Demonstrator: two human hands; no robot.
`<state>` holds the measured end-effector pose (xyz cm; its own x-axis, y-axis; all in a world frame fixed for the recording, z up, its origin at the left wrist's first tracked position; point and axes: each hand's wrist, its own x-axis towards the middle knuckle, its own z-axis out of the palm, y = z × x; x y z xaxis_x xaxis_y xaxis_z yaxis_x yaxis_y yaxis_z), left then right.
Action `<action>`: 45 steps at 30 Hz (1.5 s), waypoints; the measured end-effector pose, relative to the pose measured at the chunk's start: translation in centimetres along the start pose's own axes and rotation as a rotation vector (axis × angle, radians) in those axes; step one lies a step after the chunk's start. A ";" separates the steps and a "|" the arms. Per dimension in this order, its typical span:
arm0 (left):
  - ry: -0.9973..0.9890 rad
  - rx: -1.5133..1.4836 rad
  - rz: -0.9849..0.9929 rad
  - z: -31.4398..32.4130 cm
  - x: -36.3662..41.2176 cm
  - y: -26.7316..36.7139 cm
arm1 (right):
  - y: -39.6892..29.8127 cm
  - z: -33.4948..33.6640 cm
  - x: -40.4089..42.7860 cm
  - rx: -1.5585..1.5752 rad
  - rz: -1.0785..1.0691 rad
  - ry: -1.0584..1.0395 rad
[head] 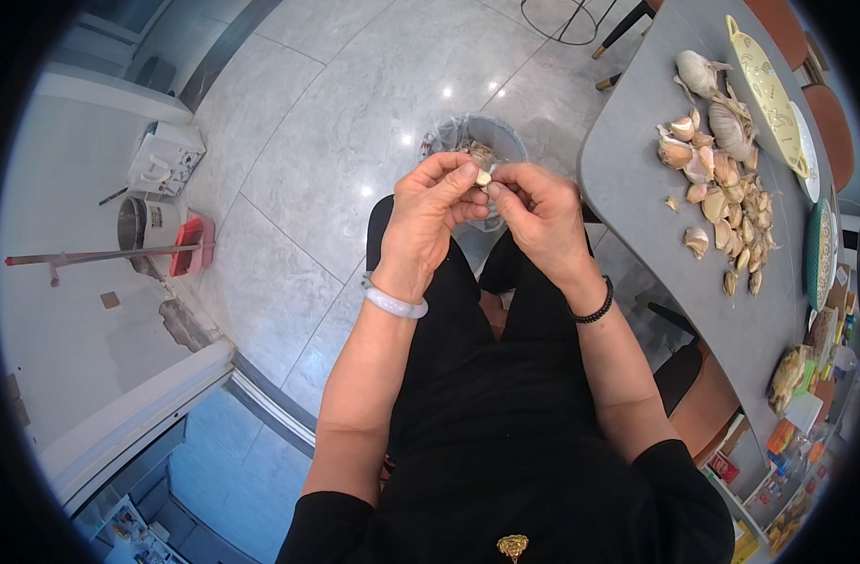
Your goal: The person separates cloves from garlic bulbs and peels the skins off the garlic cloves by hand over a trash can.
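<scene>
A pale garlic clove (483,178) is pinched between the thumb and fingers of my left hand (423,211). My right hand (542,215) meets it from the other side, thumb and forefinger closed at the clove's edge. Both hands are held over a waste bin (507,134) with a clear plastic liner, and dry garlic skins (478,151) lie inside it. On the grey table (631,169) to my right is a pile of unpeeled garlic cloves (715,204). Whole garlic bulbs (731,130) rest at the pile's far side.
A yellow oval dish (768,92) and a green patterned dish (819,254) stand along the table's far side. Chairs (708,402) are tucked around it. At left, a red dustpan (190,243) and a white bucket (155,224) sit by the wall.
</scene>
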<state>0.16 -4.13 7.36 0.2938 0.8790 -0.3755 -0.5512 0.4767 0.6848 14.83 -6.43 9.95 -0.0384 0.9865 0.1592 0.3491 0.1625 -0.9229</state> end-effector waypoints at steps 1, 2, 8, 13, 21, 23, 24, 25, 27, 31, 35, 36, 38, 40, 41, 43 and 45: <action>0.012 0.032 0.023 0.0 0.0 0.0 | 0.0 0.0 0.0 0.000 0.000 0.001; 0.011 0.032 0.023 0.0 0.0 0.0 | 0.1 0.0 0.1 -0.029 -0.061 0.010; 0.038 0.207 0.155 0.1 0.0 -0.1 | 0.2 0.2 0.1 -0.145 -0.146 0.031; 0.041 0.185 0.147 0.2 0.0 -0.2 | 0.5 0.9 0.1 -0.247 -0.263 0.090; -0.010 0.090 0.085 0.0 0.1 -0.5 | 0.6 1.2 0.1 -0.048 -0.029 0.143; -0.038 0.027 0.047 -0.2 0.1 -0.4 | 1.2 0.9 0.3 -0.008 0.104 0.162; -0.043 0.026 0.032 -0.3 0.0 -0.4 | 1.7 0.7 0.5 0.035 0.237 0.179; -0.049 0.025 0.017 -0.4 0.0 -0.4 | 2.2 0.4 0.6 0.036 0.236 0.179; -0.052 0.024 0.029 -0.7 0.1 -0.4 | 3.0 -0.2 0.6 0.118 0.417 0.014; -0.056 0.013 0.029 -0.5 0.3 -0.2 | 2.9 0.8 0.7 0.389 0.356 0.118; -0.047 0.022 0.048 -0.1 0.6 -0.2 | 2.1 0.6 0.7 0.436 0.373 0.035; -0.017 0.051 0.065 -0.1 0.7 -0.3 | 2.1 0.6 0.6 0.382 0.318 -0.005; 0.013 0.081 0.080 0.1 0.7 -0.5 | 1.6 0.9 0.3 0.256 0.227 0.030; 0.051 0.120 0.135 0.4 0.8 -0.5 | 1.5 1.0 0.3 0.129 0.137 0.065; 0.050 0.121 0.133 0.5 0.8 -0.5 | 1.5 1.0 0.3 0.043 0.065 0.098; 0.074 0.303 0.195 0.7 0.6 -0.5 | 1.6 1.1 0.3 -0.041 -0.007 0.131; 0.078 0.364 0.240 0.9 0.4 -0.5 | 1.6 1.1 0.4 -0.126 -0.107 0.141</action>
<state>1.25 -4.00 7.37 0.1234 0.9687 -0.2154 -0.2811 0.2423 0.9286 14.39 -5.76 8.16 0.0467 0.9496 0.3100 0.4650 0.2540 -0.8481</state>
